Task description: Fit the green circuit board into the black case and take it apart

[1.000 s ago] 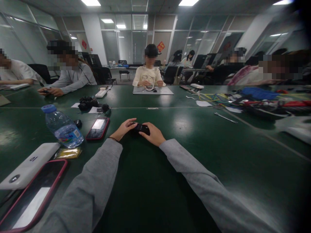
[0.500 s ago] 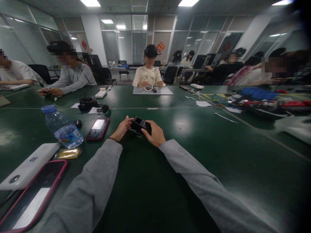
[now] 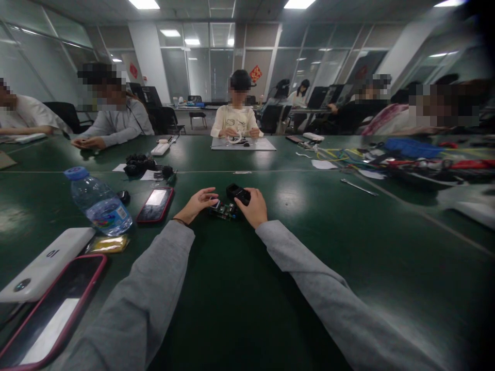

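Note:
A black plastic housing (image 3: 238, 194) is gripped between the thumb and fingers of my right hand (image 3: 254, 206), a little above the green table. Just left of it and lower, a small circuit board (image 3: 224, 210) with green and blue parts shows its components. My left hand (image 3: 198, 204) is at the board's left end, its curved fingers and thumb closed around a small part there. Where the fingertips touch the board is too small to make out clearly. The housing and the board are apart at the front.
To the left are a phone (image 3: 155, 205), a water bottle (image 3: 101, 203), a yellow packet (image 3: 109, 244), a white device (image 3: 46, 265) and a larger phone (image 3: 54, 314). A wrench (image 3: 359, 187) and tangled cables (image 3: 348, 153) lie right. Across the table, a person (image 3: 237, 118) handles something white.
My right hand has moved slightly right with the black housing, and the circuit board now shows beside it. My left hand's fingers have moved slightly right and curled over the board's end.

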The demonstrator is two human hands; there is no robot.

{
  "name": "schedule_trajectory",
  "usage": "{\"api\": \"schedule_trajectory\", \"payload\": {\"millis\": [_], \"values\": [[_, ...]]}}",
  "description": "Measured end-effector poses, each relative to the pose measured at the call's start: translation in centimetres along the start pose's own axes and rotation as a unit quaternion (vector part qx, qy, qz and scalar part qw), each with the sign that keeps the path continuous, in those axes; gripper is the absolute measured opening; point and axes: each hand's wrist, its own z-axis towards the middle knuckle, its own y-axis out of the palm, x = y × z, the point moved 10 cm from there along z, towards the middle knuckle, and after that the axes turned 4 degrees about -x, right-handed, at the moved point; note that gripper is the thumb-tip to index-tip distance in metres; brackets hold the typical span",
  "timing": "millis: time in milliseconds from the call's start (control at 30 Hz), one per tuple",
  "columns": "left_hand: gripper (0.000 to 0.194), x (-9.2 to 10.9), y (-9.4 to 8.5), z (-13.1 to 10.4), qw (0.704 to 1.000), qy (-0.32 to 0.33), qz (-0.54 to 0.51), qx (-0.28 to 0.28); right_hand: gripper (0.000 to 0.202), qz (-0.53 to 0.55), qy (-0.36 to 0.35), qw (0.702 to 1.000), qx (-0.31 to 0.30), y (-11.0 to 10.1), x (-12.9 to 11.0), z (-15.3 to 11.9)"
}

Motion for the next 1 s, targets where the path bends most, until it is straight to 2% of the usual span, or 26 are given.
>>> {"api": "schedule_trajectory", "payload": {"millis": [267,433,667,1000], "values": [[0.074,0.1,1.1,-0.3,0.996,0.002,0.045,-0.079,0.044,0.007,0.052,0.998,-0.024,1.1,2.0,0.0],[0.076,0.1,1.5,-0.2,0.992,0.000,0.057,-0.109,0.048,0.020,0.045,0.999,-0.016,1.0,1.8,0.0],[0.074,-0.1,1.1,0.0,0.996,-0.005,0.028,-0.089,0.039,0.038,0.041,0.998,-0.006,0.7,1.5,0.0],[0.073,-0.4,-0.8,0.4,1.000,0.014,0.007,0.003,0.036,0.059,0.039,0.998,0.001,0.7,1.8,0.2]]}}
